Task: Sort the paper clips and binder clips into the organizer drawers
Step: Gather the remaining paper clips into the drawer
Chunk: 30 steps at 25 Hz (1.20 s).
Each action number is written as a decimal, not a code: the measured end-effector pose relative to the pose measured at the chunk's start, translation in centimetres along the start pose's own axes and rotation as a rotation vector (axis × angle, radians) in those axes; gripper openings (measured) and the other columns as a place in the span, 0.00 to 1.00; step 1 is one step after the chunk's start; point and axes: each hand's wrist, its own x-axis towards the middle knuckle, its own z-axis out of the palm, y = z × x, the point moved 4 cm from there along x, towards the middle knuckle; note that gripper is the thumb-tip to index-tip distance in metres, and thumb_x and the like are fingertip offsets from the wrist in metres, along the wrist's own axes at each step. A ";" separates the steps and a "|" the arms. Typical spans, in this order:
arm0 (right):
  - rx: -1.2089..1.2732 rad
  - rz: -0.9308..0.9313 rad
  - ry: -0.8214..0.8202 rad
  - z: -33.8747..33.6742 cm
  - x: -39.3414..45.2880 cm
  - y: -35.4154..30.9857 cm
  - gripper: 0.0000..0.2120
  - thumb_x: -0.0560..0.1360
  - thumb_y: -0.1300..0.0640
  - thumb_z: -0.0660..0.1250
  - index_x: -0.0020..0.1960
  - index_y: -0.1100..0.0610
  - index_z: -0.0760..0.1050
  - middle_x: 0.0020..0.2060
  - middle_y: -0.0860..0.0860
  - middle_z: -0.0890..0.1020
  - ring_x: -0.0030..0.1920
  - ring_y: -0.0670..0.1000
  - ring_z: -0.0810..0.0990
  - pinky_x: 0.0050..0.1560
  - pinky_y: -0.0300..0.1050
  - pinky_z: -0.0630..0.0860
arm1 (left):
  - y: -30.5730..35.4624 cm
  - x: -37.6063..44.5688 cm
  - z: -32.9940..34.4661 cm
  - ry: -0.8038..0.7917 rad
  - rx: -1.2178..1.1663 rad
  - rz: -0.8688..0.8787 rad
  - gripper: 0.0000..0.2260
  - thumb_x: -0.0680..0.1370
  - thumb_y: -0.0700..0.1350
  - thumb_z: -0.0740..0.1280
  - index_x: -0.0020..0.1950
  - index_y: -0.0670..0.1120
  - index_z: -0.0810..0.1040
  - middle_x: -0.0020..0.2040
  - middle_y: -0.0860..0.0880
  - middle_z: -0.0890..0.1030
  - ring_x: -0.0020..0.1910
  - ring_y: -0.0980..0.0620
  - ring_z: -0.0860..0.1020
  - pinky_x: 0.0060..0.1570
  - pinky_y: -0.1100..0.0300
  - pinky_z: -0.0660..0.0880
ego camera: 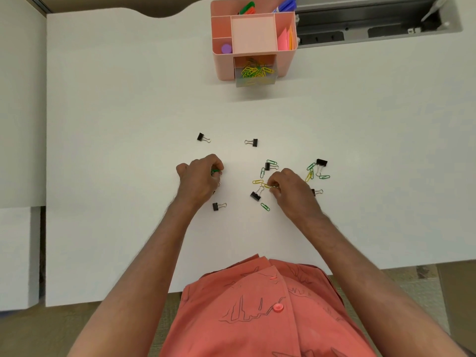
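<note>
A pink organizer (224,65) stands at the far middle of the white desk, its clear drawer (255,82) pulled out and holding several yellow and green paper clips. Black binder clips (252,142) and loose green and yellow paper clips (313,172) lie scattered mid-desk. My left hand (199,180) is closed around green paper clips (215,172). My right hand (291,193) pinches a yellow paper clip (268,186) against the desk, beside a binder clip (256,195).
The organizer's top holds markers (286,3), pink sticky notes (283,39) and a purple round item (226,48). A cable tray slot (360,24) is set into the desk at the far right. A white side surface (18,99) borders the left.
</note>
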 end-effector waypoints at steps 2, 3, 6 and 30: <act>-0.016 0.013 0.013 0.0 0.2 -0.3 0.07 0.77 0.62 0.68 0.54 0.55 0.80 0.48 0.51 0.78 0.48 0.54 0.79 0.46 0.51 0.78 | -0.1 0.1 0.0 -0.003 -0.017 -0.013 0.11 0.79 0.38 0.63 0.52 0.54 0.79 0.46 0.56 0.84 0.47 0.54 0.81 0.54 0.56 0.56; -0.033 0.024 0.021 0.0 0.3 -0.3 0.07 0.77 0.62 0.67 0.53 0.54 0.79 0.48 0.51 0.79 0.48 0.54 0.79 0.44 0.51 0.78 | -0.1 0.2 0.1 0.001 -0.030 -0.019 0.10 0.80 0.40 0.64 0.52 0.54 0.80 0.45 0.56 0.85 0.46 0.55 0.81 0.56 0.56 0.58; -0.097 0.052 0.036 0.1 0.5 -0.3 0.06 0.76 0.60 0.66 0.52 0.54 0.77 0.46 0.50 0.78 0.49 0.53 0.76 0.40 0.46 0.73 | -0.5 0.5 0.1 0.043 -0.052 -0.013 0.08 0.80 0.42 0.67 0.48 0.55 0.82 0.39 0.55 0.85 0.42 0.55 0.82 0.65 0.49 0.69; -0.046 0.062 0.065 -2.3 5.0 0.6 0.07 0.75 0.63 0.66 0.52 0.55 0.77 0.50 0.51 0.75 0.47 0.54 0.76 0.42 0.48 0.73 | 5.4 0.9 4.6 -0.098 -0.264 0.055 0.09 0.80 0.40 0.68 0.56 0.50 0.84 0.47 0.53 0.86 0.46 0.56 0.82 0.53 0.58 0.79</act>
